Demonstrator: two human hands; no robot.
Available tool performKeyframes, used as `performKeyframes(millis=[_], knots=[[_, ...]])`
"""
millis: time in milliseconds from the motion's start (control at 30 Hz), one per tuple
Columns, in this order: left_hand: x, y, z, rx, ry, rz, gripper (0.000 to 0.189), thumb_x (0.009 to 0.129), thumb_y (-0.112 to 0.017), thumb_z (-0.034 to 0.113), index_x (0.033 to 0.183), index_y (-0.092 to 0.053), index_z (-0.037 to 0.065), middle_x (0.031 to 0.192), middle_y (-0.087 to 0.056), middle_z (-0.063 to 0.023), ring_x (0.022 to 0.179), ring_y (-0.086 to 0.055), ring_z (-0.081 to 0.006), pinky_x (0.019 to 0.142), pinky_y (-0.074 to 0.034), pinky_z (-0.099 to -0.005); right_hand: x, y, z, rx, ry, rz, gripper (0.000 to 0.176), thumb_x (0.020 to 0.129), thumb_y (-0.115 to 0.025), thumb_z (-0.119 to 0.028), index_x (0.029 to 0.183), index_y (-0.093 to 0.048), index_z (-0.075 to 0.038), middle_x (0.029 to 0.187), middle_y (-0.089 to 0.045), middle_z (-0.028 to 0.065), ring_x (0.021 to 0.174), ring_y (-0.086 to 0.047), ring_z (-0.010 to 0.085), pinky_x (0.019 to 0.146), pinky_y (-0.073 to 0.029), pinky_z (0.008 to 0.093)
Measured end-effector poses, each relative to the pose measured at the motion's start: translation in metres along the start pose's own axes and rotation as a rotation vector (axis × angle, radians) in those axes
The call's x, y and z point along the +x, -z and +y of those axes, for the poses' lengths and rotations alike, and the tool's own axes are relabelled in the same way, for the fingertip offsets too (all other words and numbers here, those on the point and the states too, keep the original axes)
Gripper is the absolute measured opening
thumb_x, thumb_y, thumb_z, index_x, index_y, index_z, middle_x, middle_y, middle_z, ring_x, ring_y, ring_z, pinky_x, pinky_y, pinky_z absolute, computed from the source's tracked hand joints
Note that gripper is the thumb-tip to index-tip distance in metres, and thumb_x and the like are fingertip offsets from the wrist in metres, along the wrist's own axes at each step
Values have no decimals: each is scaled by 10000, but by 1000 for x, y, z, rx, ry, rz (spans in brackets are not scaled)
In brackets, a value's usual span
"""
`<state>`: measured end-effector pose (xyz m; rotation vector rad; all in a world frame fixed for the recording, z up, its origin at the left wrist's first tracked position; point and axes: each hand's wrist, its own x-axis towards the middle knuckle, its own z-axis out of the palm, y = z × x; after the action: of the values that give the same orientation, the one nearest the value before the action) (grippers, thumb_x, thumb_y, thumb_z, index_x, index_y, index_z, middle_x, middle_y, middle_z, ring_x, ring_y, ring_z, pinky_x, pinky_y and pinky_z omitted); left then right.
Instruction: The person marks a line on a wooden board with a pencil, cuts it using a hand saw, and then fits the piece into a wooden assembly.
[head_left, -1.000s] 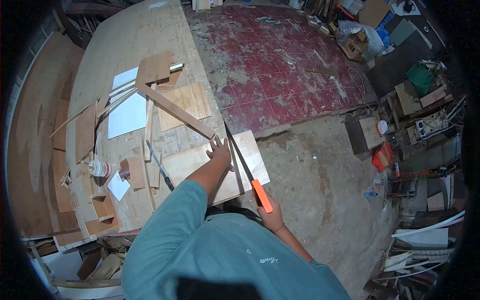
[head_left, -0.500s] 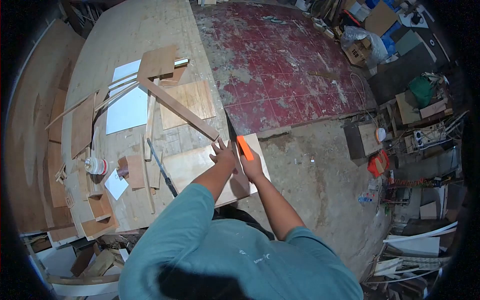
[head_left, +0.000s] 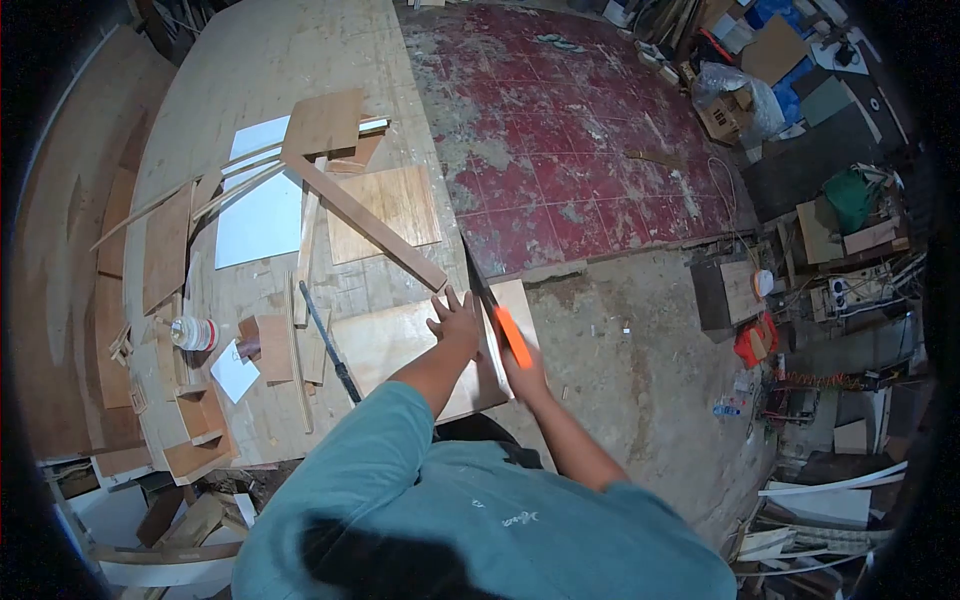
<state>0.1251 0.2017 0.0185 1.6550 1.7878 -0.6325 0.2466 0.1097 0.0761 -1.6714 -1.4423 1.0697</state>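
Note:
My right hand is closed round the orange handle of a handsaw. The dark blade points away from me along a light wooden board, near its right end, which juts past the table edge. My left hand lies on the board with fingers spread, just left of the blade. A long wooden strip ends close to my left fingertips. Left of the board lies a thin, dark, long-handled tool.
The worktable carries a plywood piece, white sheets, a white tub and a small wooden box. To the right are a red-tiled floor, a dark cabinet and piled clutter.
My right hand has drawn the saw back toward me, and its handle now sits lower. My left hand stays on the board. The whole view has shifted slightly.

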Motion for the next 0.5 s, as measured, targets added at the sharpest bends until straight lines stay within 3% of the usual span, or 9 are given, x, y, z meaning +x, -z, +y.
performKeyframes(millis=[67,100,133,267,300,433,500], knots=[[14,-15,-5,-54,-18,-1,1437,491,-936,345,1524,56,230,1567,146,-172,1415,-5,-496,1049,-299,-626,63,-22,-47,120,-162,-64,280,839,-535,-109,1076,-602,25,904,-670,170,852,-646,289,801,-494,373],[20,-11,-8,-99,-40,16,1433,495,-934,337,1524,57,228,1567,144,-172,1413,-12,-498,1047,-298,-629,77,-35,-30,156,-35,-60,340,834,-543,-119,1146,-597,5,945,-676,174,896,-653,283,817,-494,358],[11,-8,-7,-101,-44,3,1433,495,-934,337,1524,57,228,1567,144,-172,1413,-12,-498,1047,-298,-629,66,-32,-32,151,-48,-62,340,834,-543,-119,1146,-597,5,945,-676,174,896,-653,283,817,-494,358],[16,-3,3,-97,44,4,1416,529,-922,315,1521,82,199,1563,152,-197,1419,16,-491,1047,-290,-629,15,-2,-18,27,39,-50,540,790,-498,-45,1328,-488,2,1199,-604,223,1111,-593,315,936,-453,349],[13,-1,4,-61,40,-1,1424,525,-925,327,1520,86,195,1560,162,-201,1418,17,-494,1046,-292,-630,-9,7,-15,38,-10,-46,543,787,-484,-22,1330,-487,2,1177,-608,231,1122,-584,340,944,-446,347],[1,10,1,-9,21,-47,1450,503,-935,360,1520,83,184,1555,181,-203,1416,21,-497,1043,-297,-631,-130,83,-84,-21,-230,-123,541,778,-490,17,1319,-491,18,1166,-616,201,1080,-597,280,937,-438,329],[-3,13,0,-36,8,-33,1459,495,-937,371,1520,83,181,1554,182,-205,1416,24,-496,1042,-298,-631,-144,95,-99,-7,-278,-155,538,781,-493,15,1319,-490,22,1168,-616,195,1073,-596,267,941,-436,328]])
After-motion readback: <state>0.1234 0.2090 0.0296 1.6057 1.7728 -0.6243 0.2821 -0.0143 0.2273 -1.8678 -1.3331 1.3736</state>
